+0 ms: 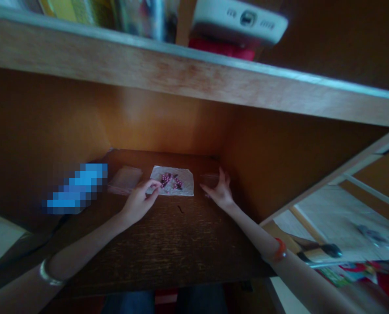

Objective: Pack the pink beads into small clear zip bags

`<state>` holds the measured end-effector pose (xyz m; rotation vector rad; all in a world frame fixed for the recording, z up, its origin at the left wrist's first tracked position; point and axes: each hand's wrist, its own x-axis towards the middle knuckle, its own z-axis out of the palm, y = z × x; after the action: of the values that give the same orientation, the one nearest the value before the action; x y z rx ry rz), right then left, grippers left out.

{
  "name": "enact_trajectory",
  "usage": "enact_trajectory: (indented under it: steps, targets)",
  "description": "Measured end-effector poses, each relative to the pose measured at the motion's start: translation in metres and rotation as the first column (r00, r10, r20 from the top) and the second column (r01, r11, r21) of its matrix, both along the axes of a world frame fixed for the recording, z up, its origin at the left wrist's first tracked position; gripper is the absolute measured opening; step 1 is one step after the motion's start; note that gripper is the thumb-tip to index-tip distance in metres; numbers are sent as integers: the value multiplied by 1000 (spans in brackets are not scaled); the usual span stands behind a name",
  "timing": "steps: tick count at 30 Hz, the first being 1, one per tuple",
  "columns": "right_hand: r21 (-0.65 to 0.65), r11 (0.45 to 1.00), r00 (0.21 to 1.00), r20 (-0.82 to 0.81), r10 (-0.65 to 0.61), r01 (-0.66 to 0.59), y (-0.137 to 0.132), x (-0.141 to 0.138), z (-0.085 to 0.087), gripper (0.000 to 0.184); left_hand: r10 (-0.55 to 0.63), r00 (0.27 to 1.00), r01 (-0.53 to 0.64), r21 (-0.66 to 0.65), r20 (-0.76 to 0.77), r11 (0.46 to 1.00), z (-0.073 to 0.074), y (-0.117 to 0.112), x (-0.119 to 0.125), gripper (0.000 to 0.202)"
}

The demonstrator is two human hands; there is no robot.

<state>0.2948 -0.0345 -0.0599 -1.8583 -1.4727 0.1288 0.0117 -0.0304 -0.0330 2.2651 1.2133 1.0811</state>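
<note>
A white crinkled sheet (187, 186) lies toward the back of the dark wooden desk, with a cluster of small pink bead-like pieces and dark bits (170, 179) on it. At the sheet's left edge, my left hand (141, 201) has thumb and fingertips pinched together beside the pink pieces. What it pinches, if anything, is too small to tell. To the right of the sheet, my right hand (223, 194) has its thumb and fingers spread around a clear plastic item (210, 178). Firm contact with that item is not clear from this angle.
Left of the sheet lies a stack of clear plastic bags (125, 179). A pixelated blue object (79, 192) stands farther left, with a dark cable (55, 229). Overhead runs a shelf edge (181, 69) carrying a white device (238, 22). A small dark strand (180, 209) lies in front.
</note>
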Motion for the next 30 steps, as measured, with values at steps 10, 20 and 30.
enact_trajectory:
  steps: [10, 20, 30]
  targets:
    - [-288, 955, 976, 217, -2, 66, 0, -17, 18, 79, 501, 766, -450, 220, -404, 866, 2, 15, -16, 34]
    - [-409, 907, 921, 384, 74, 97, 1, -20, 22, 57, 520, 694, -513, 165, -498, 843, -1, 20, -19, 45]
    - [-247, 966, 832, 549, 77, 73, -5, -39, 25, 64, 503, 674, -519, 139, -541, 844, -8, 25, -19, 42]
